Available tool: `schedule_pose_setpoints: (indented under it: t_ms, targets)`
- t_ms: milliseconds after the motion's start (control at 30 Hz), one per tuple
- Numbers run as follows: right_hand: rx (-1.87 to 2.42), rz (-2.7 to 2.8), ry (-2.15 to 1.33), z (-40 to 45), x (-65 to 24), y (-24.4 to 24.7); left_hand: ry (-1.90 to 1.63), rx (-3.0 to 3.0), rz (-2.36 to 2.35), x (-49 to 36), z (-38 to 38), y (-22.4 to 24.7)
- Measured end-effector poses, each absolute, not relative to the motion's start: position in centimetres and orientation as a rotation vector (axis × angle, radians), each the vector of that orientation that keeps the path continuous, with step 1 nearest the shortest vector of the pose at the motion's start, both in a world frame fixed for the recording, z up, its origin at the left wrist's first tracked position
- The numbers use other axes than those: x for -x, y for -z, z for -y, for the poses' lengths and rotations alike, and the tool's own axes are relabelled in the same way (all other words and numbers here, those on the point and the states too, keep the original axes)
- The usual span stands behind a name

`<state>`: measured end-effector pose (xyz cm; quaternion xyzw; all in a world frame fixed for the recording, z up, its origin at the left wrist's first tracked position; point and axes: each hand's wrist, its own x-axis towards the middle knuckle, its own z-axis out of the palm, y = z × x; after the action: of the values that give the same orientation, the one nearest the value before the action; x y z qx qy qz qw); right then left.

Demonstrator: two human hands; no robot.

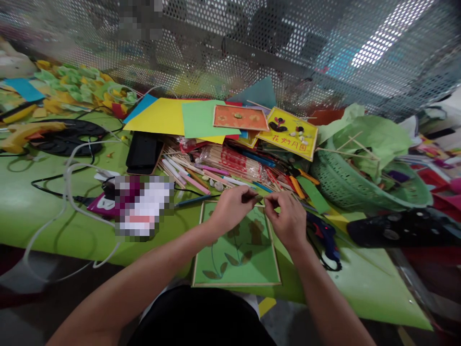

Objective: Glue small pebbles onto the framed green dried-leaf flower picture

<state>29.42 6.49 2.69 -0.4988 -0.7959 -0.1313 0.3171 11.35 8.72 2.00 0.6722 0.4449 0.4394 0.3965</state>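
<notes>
A green flower picture [237, 271] lies flat on the table in front of me, edged with thin pale sticks and showing stems, leaves and brownish petals. My left hand [234, 209] is over its far edge, thumb and fingers pinched together. Close beside it, my right hand [288, 218] pinches at the far right corner. The fingertips nearly meet over a short pale piece at the frame's edge. Whatever either hand pinches is too small to make out. Both hands and forearms cover part of the picture's upper half.
Bundled wooden sticks [230, 161], markers and coloured sheets [158, 115] crowd the back. A green basket [367, 182] and blue glue gun [326, 238] are right. At left are a power strip [103, 206] with loose cords, a black tray [144, 151] and a yellow glue gun [27, 134].
</notes>
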Motion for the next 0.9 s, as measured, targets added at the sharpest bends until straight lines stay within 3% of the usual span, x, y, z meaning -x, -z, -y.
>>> schedule_pose_setpoints:
  t_ms: [567, 900]
  targets:
    - [1.292, 1.952, 0.075, -6.1, -29.2, -3.2, -1.146, -1.540, -0.959, -11.6, -9.1, -1.1]
    - [1.288, 2.026, 0.264, -6.2, -29.0, -3.2, -1.153, -1.547, -0.972, -11.8, -8.9, -0.9]
